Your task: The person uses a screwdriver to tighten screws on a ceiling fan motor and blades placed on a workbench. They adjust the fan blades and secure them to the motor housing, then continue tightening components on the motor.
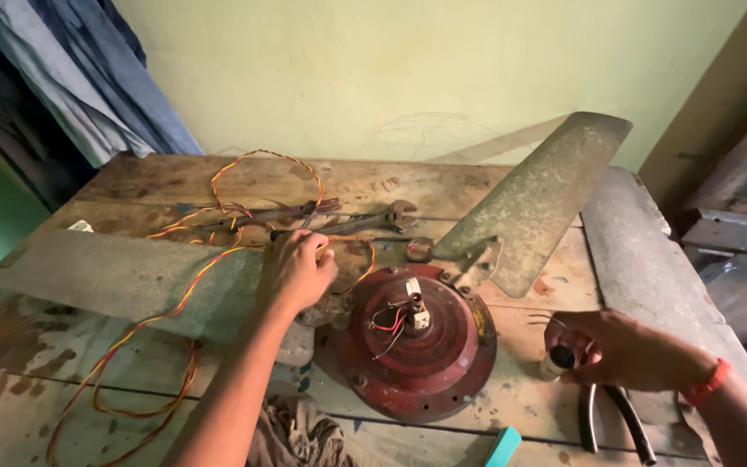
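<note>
A small white slip (pixel 80 226) lies at the far left edge of the wooden table (pixel 512 402), too small to show more. The left hand (pixel 297 270) is curled shut, pinching the twisted red-and-yellow wire (pixel 144 324) beside the red fan motor (pixel 417 342), while the right hand (pixel 620 350) is closed around a small roll of black tape (pixel 561 357) just right of the motor, above the pliers (pixel 616 424). Two dusty fan blades (pixel 533 203) show on the one motor, and two wrenches (pixel 347 223) lie behind the left hand.
</note>
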